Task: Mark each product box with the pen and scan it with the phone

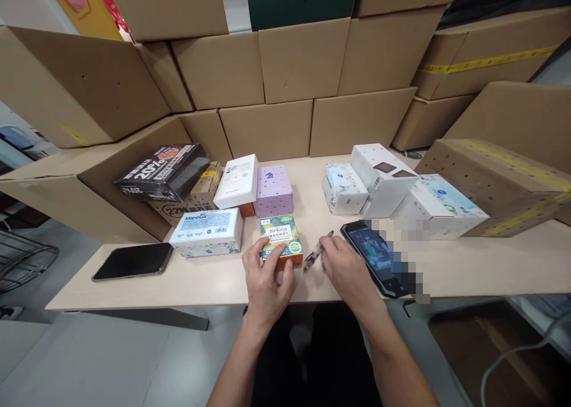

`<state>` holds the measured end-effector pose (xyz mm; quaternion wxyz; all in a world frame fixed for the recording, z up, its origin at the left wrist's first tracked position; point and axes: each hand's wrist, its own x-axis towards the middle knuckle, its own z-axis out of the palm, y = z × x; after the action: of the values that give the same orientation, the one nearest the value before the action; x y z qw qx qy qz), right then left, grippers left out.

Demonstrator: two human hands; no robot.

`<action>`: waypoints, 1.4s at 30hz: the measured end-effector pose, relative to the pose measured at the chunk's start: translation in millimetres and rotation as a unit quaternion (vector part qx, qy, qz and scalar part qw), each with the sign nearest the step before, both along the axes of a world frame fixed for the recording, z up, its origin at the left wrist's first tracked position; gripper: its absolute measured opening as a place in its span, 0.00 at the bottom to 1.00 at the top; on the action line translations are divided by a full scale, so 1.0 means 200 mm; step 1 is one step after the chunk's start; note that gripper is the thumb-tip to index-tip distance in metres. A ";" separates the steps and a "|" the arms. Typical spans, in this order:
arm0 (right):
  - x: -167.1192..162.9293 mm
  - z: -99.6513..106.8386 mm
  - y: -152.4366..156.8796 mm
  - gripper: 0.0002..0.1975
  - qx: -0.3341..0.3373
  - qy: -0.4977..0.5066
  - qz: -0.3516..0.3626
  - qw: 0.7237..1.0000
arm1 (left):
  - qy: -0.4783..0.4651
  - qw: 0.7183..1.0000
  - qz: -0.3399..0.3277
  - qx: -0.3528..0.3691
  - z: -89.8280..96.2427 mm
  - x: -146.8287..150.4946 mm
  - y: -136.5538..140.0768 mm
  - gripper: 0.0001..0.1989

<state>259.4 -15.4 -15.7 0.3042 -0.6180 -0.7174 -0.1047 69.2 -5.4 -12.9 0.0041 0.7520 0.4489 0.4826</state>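
Observation:
My left hand (268, 278) grips a small green, yellow and orange box (281, 238) marked "Binking", which lies on the table before me. Its fingertips rest on the top and near edge. To the right, my right hand (342, 264) pinches a pen (318, 252) with a clear, dark-patterned barrel, slanted close over the tabletop. Part of the pen is behind the fingers. Just beyond the Binking box stands a purple spotted box (273, 191). Right of my right hand lies a dark rugged phone (372, 255) with its screen lit.
On the left are a tissue pack (206, 233), a black phone (132, 260), a white box (237, 181) and a black box (163, 172). A tissue pack (344, 188) and white boxes (387, 181) stand at right. Stacked cartons (267, 130) wall the back. The table's front edge (214, 304) is near.

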 end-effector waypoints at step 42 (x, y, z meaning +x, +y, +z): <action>-0.18 0.17 0.20 0.08 0.004 0.325 0.093 0.941 | 0.077 0.995 -0.050 0.040 0.02 0.04 0.02 0.16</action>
<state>223.0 24.6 19.3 0.5317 -0.5480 -0.6330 0.1276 77.2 -2.2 -9.8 -0.0367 0.8082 0.3898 0.4399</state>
